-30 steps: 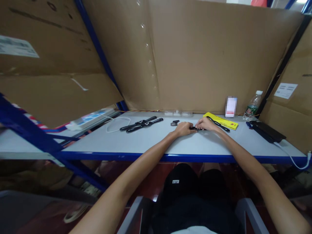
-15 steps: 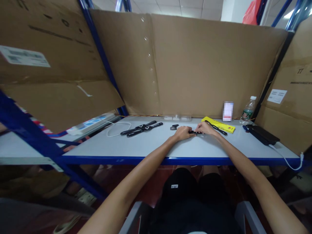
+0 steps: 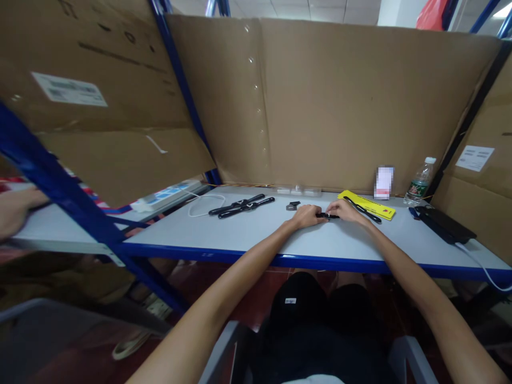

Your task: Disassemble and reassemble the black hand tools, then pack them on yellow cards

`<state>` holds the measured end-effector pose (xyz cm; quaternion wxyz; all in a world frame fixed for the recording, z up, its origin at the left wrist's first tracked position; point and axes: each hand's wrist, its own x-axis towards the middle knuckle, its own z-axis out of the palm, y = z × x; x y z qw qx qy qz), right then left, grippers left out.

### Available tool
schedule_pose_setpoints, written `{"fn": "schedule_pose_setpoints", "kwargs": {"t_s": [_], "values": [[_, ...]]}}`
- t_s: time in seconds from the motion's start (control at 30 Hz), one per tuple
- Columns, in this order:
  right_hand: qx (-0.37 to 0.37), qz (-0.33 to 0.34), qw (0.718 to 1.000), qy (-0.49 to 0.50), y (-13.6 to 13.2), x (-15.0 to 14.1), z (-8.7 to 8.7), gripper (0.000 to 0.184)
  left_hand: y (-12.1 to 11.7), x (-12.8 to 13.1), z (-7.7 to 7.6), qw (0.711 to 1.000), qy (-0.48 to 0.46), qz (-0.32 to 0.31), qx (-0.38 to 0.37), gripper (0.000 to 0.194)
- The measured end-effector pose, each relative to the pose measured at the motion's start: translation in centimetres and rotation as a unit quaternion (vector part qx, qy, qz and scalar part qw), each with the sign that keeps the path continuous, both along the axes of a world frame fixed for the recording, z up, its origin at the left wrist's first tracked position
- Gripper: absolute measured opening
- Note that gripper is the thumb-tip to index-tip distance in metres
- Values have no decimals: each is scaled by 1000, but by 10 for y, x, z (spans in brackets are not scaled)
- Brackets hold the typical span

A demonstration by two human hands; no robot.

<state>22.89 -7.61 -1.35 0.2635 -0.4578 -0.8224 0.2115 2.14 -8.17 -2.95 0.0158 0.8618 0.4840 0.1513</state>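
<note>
Over the middle of the white tabletop (image 3: 224, 234), both my hands are at one slim black glossy piece (image 3: 328, 216), its ends partly covered by fingers. My left hand (image 3: 307, 216) is closed round its left end. Bent fingers of my right hand (image 3: 343, 209) pinch at its right part; the fingertips are too small to make out well. Just beyond my left hand lies a small dark grey part (image 3: 293, 206). To the left rest two long black pieces (image 3: 242, 206) with narrow, shiny middles. A similar black piece (image 3: 362, 209) lies beside my right hand, partly across a yellow card (image 3: 374, 205).
A phone (image 3: 384, 182) with a blurred screen and a water bottle (image 3: 419, 181) stand at the back right. Near them is a black case (image 3: 446, 224) with a white cable. A power strip (image 3: 172, 193) lies left. Another person's hand (image 3: 20, 208) shows beyond the blue post.
The view has tilted up, then swung slightly right. My hands stay at the same black piece, with slight finger movement. Another person's hand has come into view at the far left.
</note>
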Motion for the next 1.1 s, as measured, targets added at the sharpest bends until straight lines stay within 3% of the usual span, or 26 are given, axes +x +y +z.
{"fn": "schedule_pose_setpoints", "kwargs": {"t_s": [0.53, 0.63, 0.83, 1.1], "values": [[72, -27, 996, -34, -7, -4, 0, 17, 0, 1, 0, 1000, -2, -2, -1, 52], [40, -29, 999, 8, -2, -3, -2, 20, -1, 1, 1, 1000, -3, -1, 0, 52], [-122, -23, 989, 84, 1, 3, 2, 26, -1, 1, 1, 1000, 1, -5, 0, 50], [-128, 6, 990, 66, -10, 6, 16, 28, 0, 0, 0, 1000, -2, -2, -2, 49]]}}
